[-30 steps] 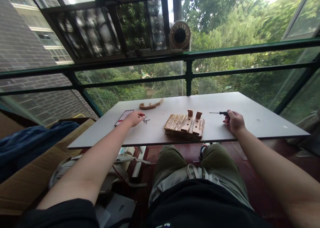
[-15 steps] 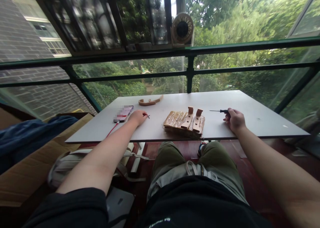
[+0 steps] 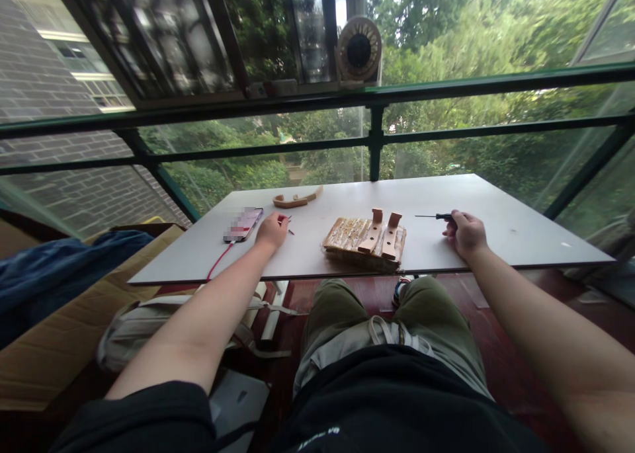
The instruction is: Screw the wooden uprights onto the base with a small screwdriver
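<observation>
My left hand [image 3: 272, 233] is at the left of the white table, with its fingertips pinched on a small, thin piece that looks like a screw [image 3: 289, 219]. Another tiny dark screw-like piece [image 3: 291, 232] lies on the tabletop just beside those fingers. On the right, my right hand [image 3: 469, 233] is closed around the dark handle of a screwdriver [image 3: 436, 217], its thin shaft pointing left. Between my hands sits a plastic-wrapped block [image 3: 342, 235]. Two bent wooden pieces with holes, a left one [image 3: 372, 238] and a right one [image 3: 391, 239], rest side by side on it.
A curved wooden piece [image 3: 292, 202] lies toward the back of the table [image 3: 526, 238]. A phone [image 3: 243, 225] with a red cable [image 3: 218, 261] is left of my left hand. Beyond the table runs a green railing [image 3: 322, 147]. An open cardboard box [image 3: 94, 307] stands at lower left.
My left hand has drawn slightly back and left, and a tiny piece now shows apart from its fingers on the table. My right hand still holds the screwdriver in nearly the same place.
</observation>
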The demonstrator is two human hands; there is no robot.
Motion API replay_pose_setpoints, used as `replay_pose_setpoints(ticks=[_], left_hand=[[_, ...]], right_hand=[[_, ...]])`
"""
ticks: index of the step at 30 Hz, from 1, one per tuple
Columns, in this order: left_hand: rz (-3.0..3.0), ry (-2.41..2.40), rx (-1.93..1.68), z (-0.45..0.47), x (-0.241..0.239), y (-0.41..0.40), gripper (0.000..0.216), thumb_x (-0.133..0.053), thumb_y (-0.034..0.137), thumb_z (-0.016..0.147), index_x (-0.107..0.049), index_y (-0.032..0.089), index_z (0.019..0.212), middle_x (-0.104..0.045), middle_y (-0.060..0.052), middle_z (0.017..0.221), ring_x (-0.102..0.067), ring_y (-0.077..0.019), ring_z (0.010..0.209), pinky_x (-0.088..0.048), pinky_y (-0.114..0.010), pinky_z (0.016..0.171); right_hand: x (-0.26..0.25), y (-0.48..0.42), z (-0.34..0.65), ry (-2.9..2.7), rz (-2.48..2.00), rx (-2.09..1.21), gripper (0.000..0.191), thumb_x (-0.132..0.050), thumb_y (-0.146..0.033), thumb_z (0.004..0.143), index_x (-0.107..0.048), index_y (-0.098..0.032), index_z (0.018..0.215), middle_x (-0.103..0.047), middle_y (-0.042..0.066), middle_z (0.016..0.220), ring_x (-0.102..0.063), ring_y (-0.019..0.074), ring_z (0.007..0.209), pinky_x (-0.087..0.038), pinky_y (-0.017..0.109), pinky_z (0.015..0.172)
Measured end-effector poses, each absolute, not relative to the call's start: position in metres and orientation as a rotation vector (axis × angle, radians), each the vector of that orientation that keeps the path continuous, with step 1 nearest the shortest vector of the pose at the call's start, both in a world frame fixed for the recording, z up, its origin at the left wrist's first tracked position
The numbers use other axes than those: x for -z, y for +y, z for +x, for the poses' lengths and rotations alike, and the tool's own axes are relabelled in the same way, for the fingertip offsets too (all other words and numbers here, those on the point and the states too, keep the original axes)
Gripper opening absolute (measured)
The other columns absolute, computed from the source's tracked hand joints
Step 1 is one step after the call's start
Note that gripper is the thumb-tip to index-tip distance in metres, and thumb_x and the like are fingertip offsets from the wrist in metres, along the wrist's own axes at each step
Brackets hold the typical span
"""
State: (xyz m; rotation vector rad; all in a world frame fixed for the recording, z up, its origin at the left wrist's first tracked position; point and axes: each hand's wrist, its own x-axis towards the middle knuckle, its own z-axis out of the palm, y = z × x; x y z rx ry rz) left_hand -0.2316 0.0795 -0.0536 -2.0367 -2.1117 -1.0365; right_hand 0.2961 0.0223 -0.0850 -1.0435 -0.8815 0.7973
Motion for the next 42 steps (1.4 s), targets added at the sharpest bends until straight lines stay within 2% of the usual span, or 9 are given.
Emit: replay_pose_setpoints(ticks=[11,15,17,21,23,29,34,38,42], left_hand=[[-2.101,-1.991,1.410,-0.221,0.054,0.052,0.024,-0.049,0.036,0.087,-0.062,0.018,0.097,-0.072,-0.008,0.095,-0.066,-0.0203,0.083,-0.050,-0.032,0.078],[-2.040,-2.147,1.591,-0.233,0.058,0.037,0.026,-0.047,0.037,0.088,-0.057,0.017,0.101,-0.071,-0.008,0.096,-0.065,-0.0172,0.075,-0.051,-0.028,0.062],[-2.171,-2.182,1.588,-0.230,0.063,0.026,0.027,-0.046,0.039,0.088,-0.056,0.017,0.102,-0.071,-0.009,0.097,-0.066,-0.0174,0.075,-0.051,-0.027,0.059],[-2.417,-1.898,1.203,-0.210,0.071,0.003,0.022,-0.053,0.039,0.087,-0.061,0.021,0.096,-0.071,-0.007,0.091,-0.066,-0.0206,0.084,-0.051,-0.033,0.077],[-2.465,-1.803,1.120,-0.200,0.071,-0.006,0.020,-0.053,0.037,0.087,-0.062,0.021,0.093,-0.071,-0.007,0.090,-0.066,-0.0216,0.084,-0.050,-0.034,0.079],[-2.349,-1.848,1.616,-0.190,0.067,-0.014,0.026,-0.053,0.041,0.089,-0.060,0.019,0.100,-0.071,-0.006,0.091,-0.067,-0.0186,0.082,-0.052,-0.032,0.078],[-2.263,-2.005,1.967,-0.187,0.067,0.000,0.031,-0.056,0.044,0.086,-0.059,0.017,0.100,-0.070,-0.009,0.093,-0.067,-0.0192,0.085,-0.053,-0.030,0.069],[-2.393,-1.981,2.031,-0.162,0.072,0.003,0.030,-0.058,0.043,0.085,-0.059,0.016,0.099,-0.069,-0.008,0.094,-0.067,-0.0176,0.086,-0.056,-0.032,0.076],[-2.492,-2.019,1.954,-0.133,0.076,-0.005,0.029,-0.057,0.043,0.085,-0.060,0.017,0.098,-0.069,-0.007,0.092,-0.066,-0.0169,0.079,-0.055,-0.029,0.069]], right_hand=[[0.084,0.022,0.298,-0.879,-1.070,-0.790,0.027,-0.062,-0.041,0.084,-0.060,-0.017,0.071,-0.047,-0.002,0.042,-0.047,0.0112,0.035,-0.035,0.021,0.030],[0.086,0.023,0.297,-0.873,-1.065,-0.776,0.027,-0.064,-0.042,0.082,-0.059,-0.018,0.070,-0.049,-0.002,0.043,-0.049,0.0122,0.036,-0.034,0.021,0.028],[0.086,0.023,0.297,-0.863,-1.064,-0.782,0.027,-0.064,-0.042,0.081,-0.058,-0.018,0.071,-0.049,-0.002,0.044,-0.050,0.0127,0.037,-0.032,0.020,0.028],[0.088,0.023,0.295,-0.862,-1.072,-0.781,0.028,-0.064,-0.043,0.081,-0.060,-0.017,0.072,-0.049,-0.002,0.045,-0.050,0.0124,0.037,-0.033,0.020,0.028],[0.089,0.024,0.295,-0.862,-1.082,-0.779,0.028,-0.064,-0.043,0.082,-0.061,-0.017,0.073,-0.049,-0.002,0.044,-0.051,0.0123,0.038,-0.032,0.019,0.028],[0.088,0.023,0.294,-0.869,-1.081,-0.783,0.028,-0.064,-0.043,0.082,-0.061,-0.017,0.073,-0.048,-0.003,0.043,-0.049,0.0112,0.037,-0.036,0.019,0.029],[0.086,0.022,0.294,-0.863,-1.076,-0.779,0.027,-0.063,-0.041,0.082,-0.061,-0.016,0.072,-0.048,-0.003,0.043,-0.048,0.0105,0.036,-0.039,0.020,0.031],[0.087,0.023,0.296,-0.869,-1.072,-0.777,0.027,-0.064,-0.042,0.081,-0.060,-0.017,0.072,-0.048,-0.003,0.043,-0.049,0.0110,0.037,-0.037,0.020,0.030],[0.089,0.024,0.297,-0.871,-1.072,-0.782,0.029,-0.065,-0.045,0.080,-0.060,-0.017,0.073,-0.049,-0.003,0.044,-0.049,0.0110,0.037,-0.034,0.019,0.028]])
